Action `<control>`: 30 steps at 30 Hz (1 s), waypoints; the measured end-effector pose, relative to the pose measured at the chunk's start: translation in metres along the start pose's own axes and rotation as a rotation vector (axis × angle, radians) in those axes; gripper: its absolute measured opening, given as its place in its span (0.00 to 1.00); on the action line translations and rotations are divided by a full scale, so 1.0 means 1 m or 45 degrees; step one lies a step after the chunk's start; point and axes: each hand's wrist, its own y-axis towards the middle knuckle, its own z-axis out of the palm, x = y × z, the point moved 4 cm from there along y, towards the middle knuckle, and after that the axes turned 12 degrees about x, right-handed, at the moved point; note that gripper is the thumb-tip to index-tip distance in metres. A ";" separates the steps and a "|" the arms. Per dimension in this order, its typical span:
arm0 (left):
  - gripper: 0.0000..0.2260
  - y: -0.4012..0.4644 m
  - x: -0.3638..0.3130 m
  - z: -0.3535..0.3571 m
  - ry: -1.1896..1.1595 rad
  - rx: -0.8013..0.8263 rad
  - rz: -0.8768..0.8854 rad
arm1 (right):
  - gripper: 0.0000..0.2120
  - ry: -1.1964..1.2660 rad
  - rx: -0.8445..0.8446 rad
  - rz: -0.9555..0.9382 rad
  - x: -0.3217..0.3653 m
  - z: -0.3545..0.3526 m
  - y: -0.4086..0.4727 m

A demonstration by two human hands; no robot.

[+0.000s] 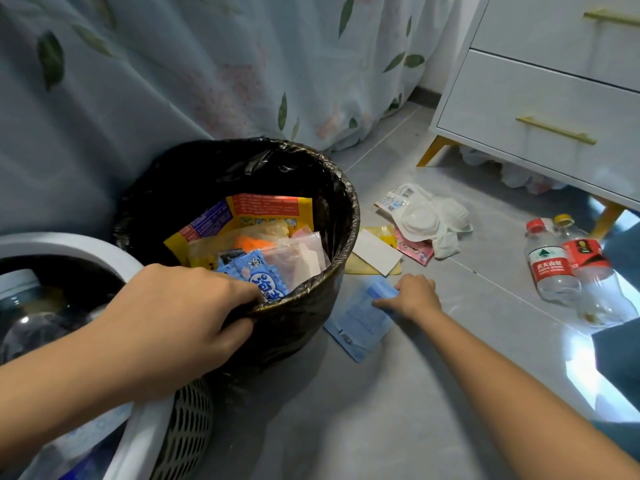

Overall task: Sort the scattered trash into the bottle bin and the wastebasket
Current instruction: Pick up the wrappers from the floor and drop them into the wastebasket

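Note:
My left hand [180,313] grips the near rim of the black-lined wastebasket [343,216], which holds several wrappers and packets. My right hand [414,294] reaches to the floor and pinches the top edge of a light blue flat packet [356,322] lying beside the basket. At the lower left stands the white bottle bin [104,249] with clear bottles inside. Two plastic bottles lie on the floor at the right: a red-capped water bottle [550,268] and a yellow-capped one with a red label [588,268].
More trash lies on the grey tile floor behind the packet: a white card and yellow wrapper [375,252], a pink packet [414,249], white crumpled wrapping [429,216]. A white dresser [540,98] with gold legs stands at the right. A curtain [207,64] hangs behind the bins.

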 end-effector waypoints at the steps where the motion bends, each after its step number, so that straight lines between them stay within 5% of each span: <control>1: 0.22 0.000 0.000 0.000 0.000 0.006 -0.003 | 0.31 0.032 0.044 -0.025 -0.001 0.000 -0.002; 8: 0.23 -0.001 -0.003 -0.003 0.025 0.016 0.001 | 0.07 0.789 0.413 -0.342 -0.015 -0.036 -0.057; 13: 0.25 -0.001 -0.002 -0.001 0.070 0.021 -0.002 | 0.16 1.526 -0.191 -0.652 -0.005 -0.156 -0.102; 15: 0.25 0.000 -0.002 -0.001 0.077 0.027 -0.004 | 0.11 1.628 -0.320 -0.843 0.018 -0.196 -0.121; 20: 0.20 0.001 -0.004 -0.001 0.112 0.037 0.005 | 0.05 1.104 -0.250 -1.146 0.115 -0.222 -0.151; 25: 0.18 0.001 -0.004 -0.004 0.117 0.018 -0.001 | 0.16 0.166 -0.186 -1.111 0.193 -0.179 -0.146; 30: 0.12 0.002 -0.006 -0.006 0.122 0.014 0.000 | 0.18 -0.167 -0.077 -1.100 0.223 -0.140 -0.138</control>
